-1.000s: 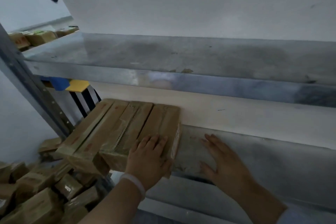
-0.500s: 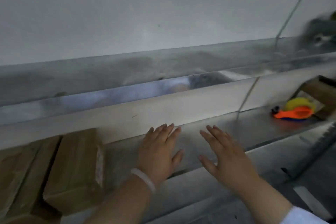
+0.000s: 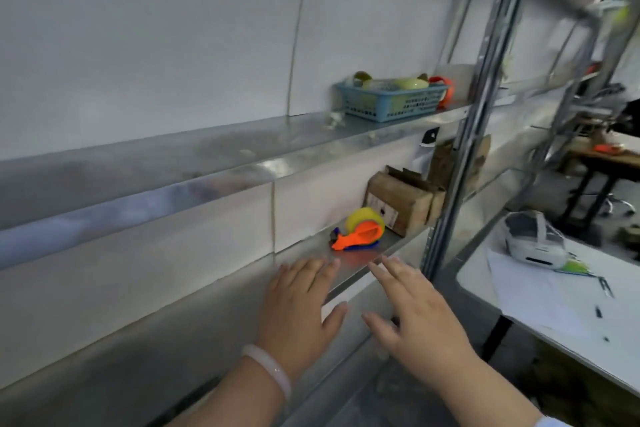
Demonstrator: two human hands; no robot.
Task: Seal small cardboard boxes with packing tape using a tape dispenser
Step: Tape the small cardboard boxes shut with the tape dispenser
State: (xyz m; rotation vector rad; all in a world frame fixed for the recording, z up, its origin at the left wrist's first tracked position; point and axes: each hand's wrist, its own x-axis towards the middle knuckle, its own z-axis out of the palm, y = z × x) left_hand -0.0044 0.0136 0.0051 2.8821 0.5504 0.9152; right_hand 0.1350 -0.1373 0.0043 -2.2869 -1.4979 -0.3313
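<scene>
Since the earlier view my gaze and both hands have travelled right along the shelf (image 3: 377, 255). The stacked boxes at left are out of frame, and the tape dispenser (image 3: 360, 230) (orange handle, yellow roll) now lies near my fingertips on that shelf, just beside the small cardboard boxes (image 3: 401, 204). Left hand (image 3: 298, 312) and right hand (image 3: 415, 312): both flat, fingers spread, holding nothing, at the shelf's front edge; whether they touch it I cannot tell. The dispenser looks light and rigid, its cutter end probably sharp — I judge the orange handle the place to grip.
</scene>
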